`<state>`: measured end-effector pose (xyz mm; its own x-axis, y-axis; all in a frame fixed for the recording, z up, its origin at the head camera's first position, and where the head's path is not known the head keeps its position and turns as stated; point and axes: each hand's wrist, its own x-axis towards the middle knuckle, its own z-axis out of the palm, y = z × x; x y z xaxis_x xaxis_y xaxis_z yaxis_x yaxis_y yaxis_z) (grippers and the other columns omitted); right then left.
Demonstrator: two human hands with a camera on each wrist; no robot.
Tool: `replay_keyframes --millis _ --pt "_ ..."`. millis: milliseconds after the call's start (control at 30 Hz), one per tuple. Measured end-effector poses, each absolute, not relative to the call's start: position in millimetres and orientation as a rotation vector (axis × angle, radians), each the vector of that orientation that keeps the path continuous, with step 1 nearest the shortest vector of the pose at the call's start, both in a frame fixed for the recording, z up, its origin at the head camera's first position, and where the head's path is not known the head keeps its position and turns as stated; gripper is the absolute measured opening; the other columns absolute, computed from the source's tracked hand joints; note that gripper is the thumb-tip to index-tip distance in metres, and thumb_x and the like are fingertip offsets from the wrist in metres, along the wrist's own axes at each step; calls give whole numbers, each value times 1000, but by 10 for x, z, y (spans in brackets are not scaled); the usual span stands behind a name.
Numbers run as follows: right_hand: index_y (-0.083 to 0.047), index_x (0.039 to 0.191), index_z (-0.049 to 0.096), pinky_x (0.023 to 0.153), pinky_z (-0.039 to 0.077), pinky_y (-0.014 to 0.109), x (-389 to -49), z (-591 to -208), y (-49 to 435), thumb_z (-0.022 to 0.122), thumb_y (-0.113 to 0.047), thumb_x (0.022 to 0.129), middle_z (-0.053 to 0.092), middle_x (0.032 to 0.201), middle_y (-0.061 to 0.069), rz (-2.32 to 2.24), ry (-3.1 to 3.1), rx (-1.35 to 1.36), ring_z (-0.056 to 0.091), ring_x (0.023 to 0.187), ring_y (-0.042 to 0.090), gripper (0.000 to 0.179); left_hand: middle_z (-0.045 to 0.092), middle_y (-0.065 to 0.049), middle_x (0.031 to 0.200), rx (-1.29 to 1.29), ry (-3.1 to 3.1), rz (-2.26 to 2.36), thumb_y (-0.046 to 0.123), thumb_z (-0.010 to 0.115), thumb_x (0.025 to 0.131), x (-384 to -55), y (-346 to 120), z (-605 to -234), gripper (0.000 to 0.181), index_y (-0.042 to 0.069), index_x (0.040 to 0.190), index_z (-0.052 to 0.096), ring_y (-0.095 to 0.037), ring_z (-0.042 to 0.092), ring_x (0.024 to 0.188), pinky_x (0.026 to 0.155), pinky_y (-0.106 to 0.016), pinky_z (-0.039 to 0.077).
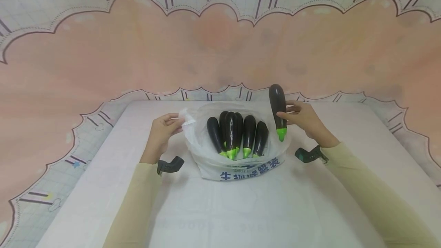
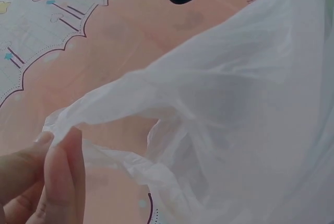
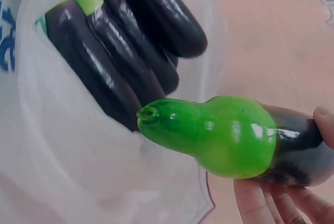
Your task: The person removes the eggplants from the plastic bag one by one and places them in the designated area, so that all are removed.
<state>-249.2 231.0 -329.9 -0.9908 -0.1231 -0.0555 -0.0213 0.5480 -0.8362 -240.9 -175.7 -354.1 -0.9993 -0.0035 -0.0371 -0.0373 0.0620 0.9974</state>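
Observation:
A white plastic bag [image 1: 206, 165] with blue printed characters stands opened on the table, several dark eggplants [image 1: 231, 131] with green stem ends lying in its mouth. My left hand [image 1: 164, 131] pinches the bag's left edge between thumb and fingers; the left wrist view shows the stretched plastic [image 2: 120, 96] running from the fingertips [image 2: 62, 182]. In my right hand [image 1: 303, 118] is one eggplant [image 1: 277, 104], held over the bag's right side with its green end down. Up close in the right wrist view, that green stem end [image 3: 235, 135] points toward the bagged eggplants [image 3: 99, 59].
The bag rests on a white-covered table [image 1: 220, 213]. Behind it hangs a peach-coloured cloth [image 1: 220, 53] with scalloped edges and a printed pattern. A small black device [image 1: 170, 165] is strapped at the left wrist, another black device [image 1: 308, 154] at the right.

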Motion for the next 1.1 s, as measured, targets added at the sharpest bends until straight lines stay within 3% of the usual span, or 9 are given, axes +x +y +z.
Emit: replay_keyframes --millis 267,400,500,667,867,1100 --pt "1 145 30 95 47 45 -2476 -3249 2567 63 -37 88 42 140 26 -1401 2708 -54 53 119 38 76 66 21 75 -36 2273 2146 5 60 90 -2398 -1754 -3518 42 -13 125 46 3 64 74 74 -13 52" --pt "-3 146 30 95 47 45 -2493 -3274 2724 64 -42 87 45 138 26 -1385 2741 -4 66 94 13 78 65 21 76 -45 2283 2133 6 60 90 -2403 -1760 -3512 42 -12 126 47 3 64 74 76 -13 52" --pt "-1 144 34 94 48 42 -2510 -3310 2847 64 -42 86 47 136 27 -1411 2733 40 62 77 -6 77 65 21 76 -61 2286 2123 7 60 90 -2403 -1766 -3509 43 -12 127 46 3 64 74 76 -13 52" --pt "5 139 38 88 52 27 -2539 -3411 3031 63 -43 87 46 137 28 -1461 2688 114 59 76 -11 76 65 21 76 -73 2282 2131 6 60 90 -2401 -1774 -3518 44 -12 127 46 3 64 74 76 -13 52" --pt "6 142 32 109 31 51 -2541 -3537 3171 60 -53 85 38 144 27 -1474 2616 214 60 84 -5 87 64 20 76 -80 2298 2126 8 60 90 -2397 -1779 -3530 43 -12 126 47 3 64 73 76 -13 52" --pt "5 142 33 111 19 60 -2553 -3715 3231 63 -50 84 46 138 23 -1542 2548 274 57 72 -11 85 64 20 78 -73 2333 2112 10 60 91 -2396 -1791 -3566 41 -10 124 49 3 64 74 76 -13 52"
